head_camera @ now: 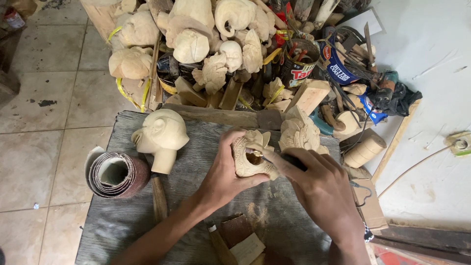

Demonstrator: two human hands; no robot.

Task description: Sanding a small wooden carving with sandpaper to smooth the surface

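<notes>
Pale unpainted wood, head view only. Small pale carved wooden piece with a hollowed opening (250, 158) sits at centre of the grey weathered plank worktop (122, 221), raised off it in the left hand (223, 176). Left hand wraps the piece from its left side, thumb over the front, fingers closed around the back.

Right hand (319, 189) is closed on a thin dark-handled carving tool (282, 161). Tool's long axis runs from the right hand leftward and slightly up; its tip meets the rim of the opening. Piece lies left of the right hand, touching the left.

Nearby: pale smooth carved wooden head (162, 135) stands to the left, well apart from the hands; roll of reddish-brown sandpaper (117, 174) lies at the left edge.
</notes>
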